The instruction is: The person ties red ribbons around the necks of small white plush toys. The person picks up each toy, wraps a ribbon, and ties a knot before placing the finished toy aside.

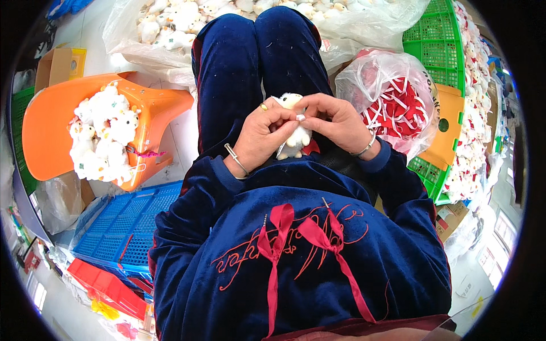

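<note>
A small white plush toy [296, 138] with a dark eye and a yellowish beak stands upright on my lap, facing right. My left hand [257, 132] is closed in a pinch at its neck, a ring on one finger. From the other side my right hand [336, 120] pinches at the same spot. Between the fingertips shows a bit of white ribbon [300, 117]; its ends are hidden by my fingers. A corner of red cloth [311, 148] sticks out behind the toy's lower body.
To the left, an orange chair [48, 128] bears a pile of white plush toys [105, 133]. A clear bag of red cloth pieces with white ribbons [398, 108] stands right. Ahead lies a big bag of plush toys [176, 25]. Blue crates [128, 219] and green crates [435, 42] flank me.
</note>
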The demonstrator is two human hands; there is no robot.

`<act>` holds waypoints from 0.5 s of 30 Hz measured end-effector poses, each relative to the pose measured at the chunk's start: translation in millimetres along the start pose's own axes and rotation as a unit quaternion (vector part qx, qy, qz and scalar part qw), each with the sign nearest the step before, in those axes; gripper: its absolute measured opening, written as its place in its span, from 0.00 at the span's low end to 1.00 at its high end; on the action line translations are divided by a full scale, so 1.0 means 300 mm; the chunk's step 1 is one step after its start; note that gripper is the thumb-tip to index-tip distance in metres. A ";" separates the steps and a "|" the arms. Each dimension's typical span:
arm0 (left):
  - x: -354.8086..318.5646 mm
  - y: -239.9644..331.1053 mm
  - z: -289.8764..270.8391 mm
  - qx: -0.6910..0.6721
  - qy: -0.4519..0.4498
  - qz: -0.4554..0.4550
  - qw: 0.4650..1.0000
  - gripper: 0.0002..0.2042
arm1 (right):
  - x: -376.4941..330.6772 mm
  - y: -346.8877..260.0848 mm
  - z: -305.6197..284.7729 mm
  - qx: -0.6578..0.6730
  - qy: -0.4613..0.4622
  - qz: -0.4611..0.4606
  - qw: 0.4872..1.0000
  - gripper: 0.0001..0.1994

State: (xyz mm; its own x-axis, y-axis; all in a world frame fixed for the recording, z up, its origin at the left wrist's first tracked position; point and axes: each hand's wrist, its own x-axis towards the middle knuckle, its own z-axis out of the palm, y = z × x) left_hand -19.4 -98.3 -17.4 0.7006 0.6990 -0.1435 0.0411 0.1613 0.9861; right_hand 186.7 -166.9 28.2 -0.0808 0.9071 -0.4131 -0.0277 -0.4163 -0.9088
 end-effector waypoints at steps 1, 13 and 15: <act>0.001 0.002 0.000 -0.002 -0.001 0.004 1.000 0.06 | 0.002 -0.001 0.008 -0.016 0.003 -0.003 1.000 0.08; 0.010 -0.002 -0.008 0.017 -0.014 0.034 0.999 0.05 | 0.031 -0.016 -0.001 -0.122 0.065 -0.008 0.990 0.07; 0.019 0.007 -0.009 0.043 -0.026 0.063 0.997 0.05 | 0.039 -0.038 0.008 -0.116 0.051 0.031 0.991 0.07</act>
State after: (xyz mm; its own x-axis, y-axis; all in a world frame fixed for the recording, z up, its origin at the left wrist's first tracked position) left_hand -17.3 -92.2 -16.5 0.7393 0.6732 -0.0156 0.0094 0.0128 0.9999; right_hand 183.8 -151.5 33.8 0.0265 0.8863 -0.4624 0.2048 -0.4575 -0.8653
